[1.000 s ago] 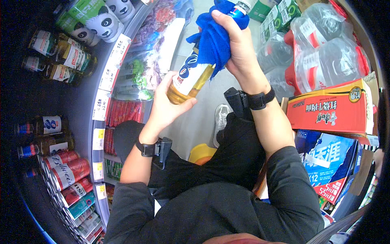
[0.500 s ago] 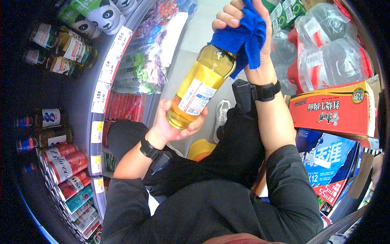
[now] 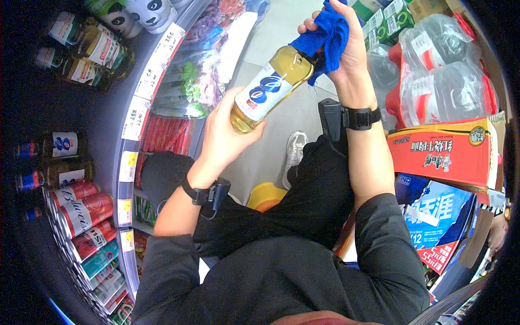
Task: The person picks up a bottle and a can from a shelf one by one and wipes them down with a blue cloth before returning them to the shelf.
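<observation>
Evidently hand-held: a clear glass bottle of pale yellow liquid with a white-and-blue label [image 3: 262,92], tilted, base toward the wearer, neck end away and rightward. Left hand [image 3: 225,122] partly curled, thumb and fingers spread around the bottle's base, holding it. Right hand [image 3: 349,57] closed around a bunched royal-blue cloth [image 3: 329,38], which wraps the bottle's neck; neck itself hidden. Farther out, right of the bottle: a red cardboard carton with a yellow band [image 3: 441,154], and beyond it large transparent plastic bottles with red parts [image 3: 436,92]. Left of the bottle: shiny red packets [image 3: 167,135] on a shelf; farther left, red-and-silver cans [image 3: 86,216]. Lowest, beneath the bottle: smooth grey floor [image 3: 265,162], a yellow rounded object [image 3: 264,194] standing on it.
</observation>
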Tool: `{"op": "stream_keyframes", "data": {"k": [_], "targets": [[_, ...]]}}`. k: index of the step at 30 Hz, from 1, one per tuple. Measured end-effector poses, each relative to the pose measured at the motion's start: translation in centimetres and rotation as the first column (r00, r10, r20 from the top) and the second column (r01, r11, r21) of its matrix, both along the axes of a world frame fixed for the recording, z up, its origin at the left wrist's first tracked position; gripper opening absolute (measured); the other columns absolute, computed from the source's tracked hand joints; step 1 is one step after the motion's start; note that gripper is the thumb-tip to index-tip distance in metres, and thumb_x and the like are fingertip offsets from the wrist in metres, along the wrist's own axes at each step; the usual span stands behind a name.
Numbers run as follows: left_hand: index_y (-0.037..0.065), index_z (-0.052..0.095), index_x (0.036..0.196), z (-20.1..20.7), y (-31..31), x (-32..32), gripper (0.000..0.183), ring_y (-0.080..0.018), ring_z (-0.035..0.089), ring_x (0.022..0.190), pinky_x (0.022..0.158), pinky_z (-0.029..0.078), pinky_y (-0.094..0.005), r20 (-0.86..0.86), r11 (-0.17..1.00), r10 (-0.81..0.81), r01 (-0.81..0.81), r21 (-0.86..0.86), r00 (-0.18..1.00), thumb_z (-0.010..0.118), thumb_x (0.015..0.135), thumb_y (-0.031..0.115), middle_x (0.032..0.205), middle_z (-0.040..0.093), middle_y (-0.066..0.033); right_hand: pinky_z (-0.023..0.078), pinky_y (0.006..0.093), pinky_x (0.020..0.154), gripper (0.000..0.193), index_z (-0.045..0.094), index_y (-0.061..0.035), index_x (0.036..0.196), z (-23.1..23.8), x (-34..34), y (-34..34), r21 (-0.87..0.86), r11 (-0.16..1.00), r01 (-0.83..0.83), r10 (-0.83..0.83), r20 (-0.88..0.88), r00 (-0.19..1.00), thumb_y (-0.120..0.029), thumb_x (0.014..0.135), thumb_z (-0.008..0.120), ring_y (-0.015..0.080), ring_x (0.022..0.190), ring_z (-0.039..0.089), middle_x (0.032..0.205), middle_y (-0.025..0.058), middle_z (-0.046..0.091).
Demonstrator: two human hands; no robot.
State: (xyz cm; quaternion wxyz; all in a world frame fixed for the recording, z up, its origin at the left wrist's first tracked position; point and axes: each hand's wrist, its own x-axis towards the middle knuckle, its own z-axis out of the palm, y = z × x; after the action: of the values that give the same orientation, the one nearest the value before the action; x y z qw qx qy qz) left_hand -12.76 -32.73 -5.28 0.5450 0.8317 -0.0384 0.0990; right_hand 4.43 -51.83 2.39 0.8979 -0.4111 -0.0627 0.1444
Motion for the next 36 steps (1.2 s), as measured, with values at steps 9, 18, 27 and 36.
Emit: {"op": "stream_keyframes", "data": {"k": [9,18,27,36], "targets": [[0.003,0.055,0.132,0.5,0.8,0.5,0.072,-0.0337,0.067,0.103,0.090,0.054,-0.0402,0.390,0.848,0.115,-0.295,0.441,0.914,0.087,0.067,0.003,0.114,0.065,-0.0182,0.057,0.0338,0.062,0.033,0.061,-0.0107,0.081,-0.8,0.3,0.2,0.049,0.989,0.139,-0.133,-0.098,0.986,-0.040,0.092,0.071,0.0216,0.064,0.067,0.068,0.0041,0.063],[0.002,0.056,0.123,-0.2,-0.3,-0.8,0.054,-0.0141,0.066,0.102,0.090,0.053,-0.0308,-0.177,0.856,-0.195,0.079,-0.511,0.965,0.085,0.079,0.012,0.108,0.068,-0.0082,0.058,0.0316,0.076,0.028,0.063,-0.0064,0.093,-0.7,-0.4,0.9,0.135,0.980,-0.146,0.138,0.065,0.988,-0.034,0.096,0.065,0.0203,0.078,0.070,0.084,0.0081,0.070],[0.003,0.054,0.131,0.9,1.1,0.5,0.068,-0.0335,0.066,0.109,0.094,0.052,-0.0397,0.239,0.907,0.217,-0.286,0.310,0.946,0.088,0.072,0.013,0.117,0.065,-0.0199,0.055,0.0370,0.097,0.043,0.064,0.0010,0.119,-3.2,-1.6,3.7,-0.121,0.992,-0.035,0.041,0.047,0.998,-0.032,0.093,0.070,0.0245,0.104,0.071,0.111,0.0157,0.073],[-0.001,0.060,0.123,-0.8,1.1,1.3,0.034,-0.0177,0.060,0.108,0.097,0.046,-0.0330,0.040,0.936,0.148,-0.127,-0.327,0.988,0.052,0.107,0.028,0.114,0.066,-0.0103,0.057,0.0375,0.093,0.039,0.065,0.0023,0.116,-2.4,-2.2,3.1,-0.080,0.997,-0.018,0.023,0.063,0.998,-0.030,0.094,0.065,0.0252,0.097,0.072,0.107,0.0169,0.074]]}}
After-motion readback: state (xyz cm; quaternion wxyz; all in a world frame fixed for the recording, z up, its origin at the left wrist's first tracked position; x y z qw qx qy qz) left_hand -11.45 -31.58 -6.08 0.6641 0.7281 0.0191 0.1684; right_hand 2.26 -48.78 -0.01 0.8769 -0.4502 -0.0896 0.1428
